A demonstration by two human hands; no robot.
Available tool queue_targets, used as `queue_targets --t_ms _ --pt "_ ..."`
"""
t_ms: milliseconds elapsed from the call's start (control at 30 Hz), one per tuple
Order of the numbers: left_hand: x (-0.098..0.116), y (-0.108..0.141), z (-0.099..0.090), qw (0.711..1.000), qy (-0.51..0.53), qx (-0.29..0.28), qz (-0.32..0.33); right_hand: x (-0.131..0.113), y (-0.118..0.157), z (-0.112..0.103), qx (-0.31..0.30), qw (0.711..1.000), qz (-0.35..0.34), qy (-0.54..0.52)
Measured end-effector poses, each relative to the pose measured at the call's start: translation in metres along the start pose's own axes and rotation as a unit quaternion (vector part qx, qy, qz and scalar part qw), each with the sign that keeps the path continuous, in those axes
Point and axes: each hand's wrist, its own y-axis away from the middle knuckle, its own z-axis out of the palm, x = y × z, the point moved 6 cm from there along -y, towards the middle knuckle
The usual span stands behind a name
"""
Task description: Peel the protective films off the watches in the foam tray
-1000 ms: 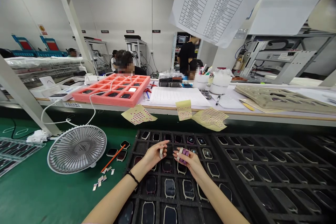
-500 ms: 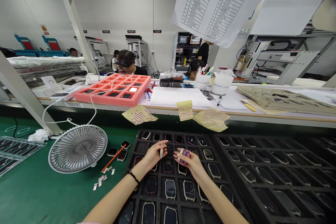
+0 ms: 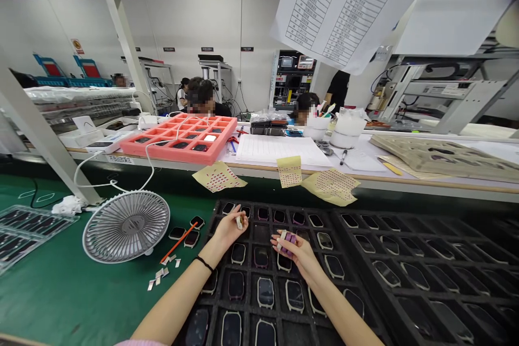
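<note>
My left hand [image 3: 228,230] pinches a small white strip [image 3: 239,222] between its fingertips above the upper left of a black compartment tray [image 3: 221,286]. My right hand [image 3: 294,251] grips a small purple part [image 3: 288,241], with a white piece [image 3: 279,241] against it. Both hands are over the tray. Its cells hold dark smartwatch bodies with pale rims, such as one [image 3: 265,292] below my hands. The fingers hide part of the purple piece and the cells beneath.
A second black tray [image 3: 405,248] lies to the right. On the green mat at left are a grey fan [image 3: 126,227], an orange stick [image 3: 178,243], small metallic strips [image 3: 159,275] and several loose watch bodies. Beyond stands a workbench with a pink foam tray [image 3: 178,143], and co-workers sit behind it.
My left hand has shifted left and slightly up over the tray. The whole view has drifted as my head turned. The right hand keeps its purple part, and a background person has moved right.
</note>
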Motion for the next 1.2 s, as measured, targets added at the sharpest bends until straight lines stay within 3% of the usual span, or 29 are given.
queue_targets --t_ms 400,567,767,933,1200 --pt "0.014 -0.010 -0.015 0.997 0.056 0.054 0.028 -0.007 0.005 0.003 0.001 1.000 0.009 -0.010" --pt "0.008 -0.013 -0.019 0.997 -0.002 0.053 0.055 -0.004 0.003 0.002 -0.004 1.000 0.000 -0.009" --pt "0.011 -0.009 -0.013 0.982 -0.143 0.025 0.124 -0.005 0.003 0.004 0.001 1.000 -0.007 -0.005" --pt "0.026 -0.004 -0.005 0.922 -0.330 -0.012 0.203 -0.012 0.004 0.008 0.004 1.000 0.001 -0.010" --pt "0.058 0.020 -0.013 0.753 -0.580 -0.015 0.310 -0.017 -0.009 0.033 -0.019 1.000 -0.007 -0.007"
